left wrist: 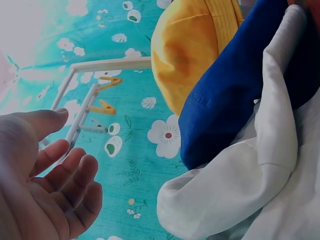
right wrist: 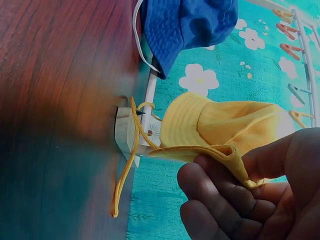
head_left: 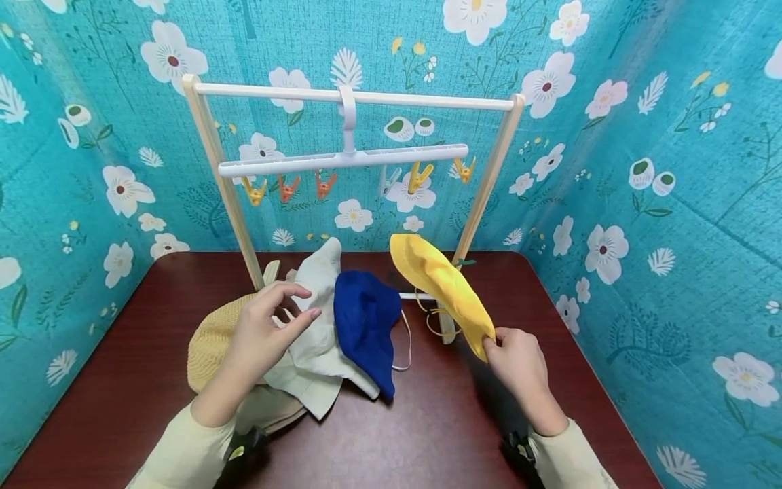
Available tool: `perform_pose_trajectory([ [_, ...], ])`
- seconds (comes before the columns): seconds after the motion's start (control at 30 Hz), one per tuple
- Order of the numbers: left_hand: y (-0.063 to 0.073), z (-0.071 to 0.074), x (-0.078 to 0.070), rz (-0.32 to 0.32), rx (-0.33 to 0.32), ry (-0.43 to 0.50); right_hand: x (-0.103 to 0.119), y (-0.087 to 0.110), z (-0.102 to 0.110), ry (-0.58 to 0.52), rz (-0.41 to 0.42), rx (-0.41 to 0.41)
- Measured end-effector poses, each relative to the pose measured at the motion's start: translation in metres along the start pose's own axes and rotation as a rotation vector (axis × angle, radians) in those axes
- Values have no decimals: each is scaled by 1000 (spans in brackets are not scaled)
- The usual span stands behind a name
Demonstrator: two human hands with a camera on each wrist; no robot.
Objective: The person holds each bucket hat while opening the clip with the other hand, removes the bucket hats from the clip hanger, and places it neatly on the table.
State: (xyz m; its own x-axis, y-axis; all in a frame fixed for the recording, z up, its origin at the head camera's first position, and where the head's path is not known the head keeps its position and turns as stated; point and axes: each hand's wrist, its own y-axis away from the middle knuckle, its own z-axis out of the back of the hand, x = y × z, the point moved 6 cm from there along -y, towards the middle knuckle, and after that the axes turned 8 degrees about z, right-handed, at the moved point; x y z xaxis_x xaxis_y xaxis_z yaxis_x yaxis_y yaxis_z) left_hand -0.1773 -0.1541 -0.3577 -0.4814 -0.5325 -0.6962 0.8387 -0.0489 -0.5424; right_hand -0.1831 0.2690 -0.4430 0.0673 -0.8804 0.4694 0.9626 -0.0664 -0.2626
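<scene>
A yellow bucket hat [head_left: 442, 282] with a yellow cord hangs in the air at the right. My right hand [head_left: 519, 360] pinches its brim between thumb and fingers, as the right wrist view shows on the brim's edge [right wrist: 220, 152]. Over the pile of hats, my left hand [head_left: 265, 333] is held with loosely bent fingers and nothing in it. Under and beside it lie a white hat [head_left: 314, 333], a blue bucket hat [head_left: 366, 319] with a white cord, and a tan knitted hat [head_left: 210, 339].
A wooden stand [head_left: 489, 190] rises at the back. From its top bar hangs a white hanger [head_left: 293, 164] with several coloured clips [head_left: 287, 189]. Flowered teal cloth [head_left: 611, 204] surrounds the dark red-brown table [head_left: 427, 435].
</scene>
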Motion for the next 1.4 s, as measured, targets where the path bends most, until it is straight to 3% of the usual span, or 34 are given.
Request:
perform_pose_trajectory([
  [0.57,-2,5,2,20,17,-23,6,-5,-14,39,-18,48],
  [0.83,-4,11,-4,-44,-3,-44,14,-4,-18,73,34,41],
  [1.4,-4,15,-5,-40,-10,-52,38,-7,-23,150,119,56],
])
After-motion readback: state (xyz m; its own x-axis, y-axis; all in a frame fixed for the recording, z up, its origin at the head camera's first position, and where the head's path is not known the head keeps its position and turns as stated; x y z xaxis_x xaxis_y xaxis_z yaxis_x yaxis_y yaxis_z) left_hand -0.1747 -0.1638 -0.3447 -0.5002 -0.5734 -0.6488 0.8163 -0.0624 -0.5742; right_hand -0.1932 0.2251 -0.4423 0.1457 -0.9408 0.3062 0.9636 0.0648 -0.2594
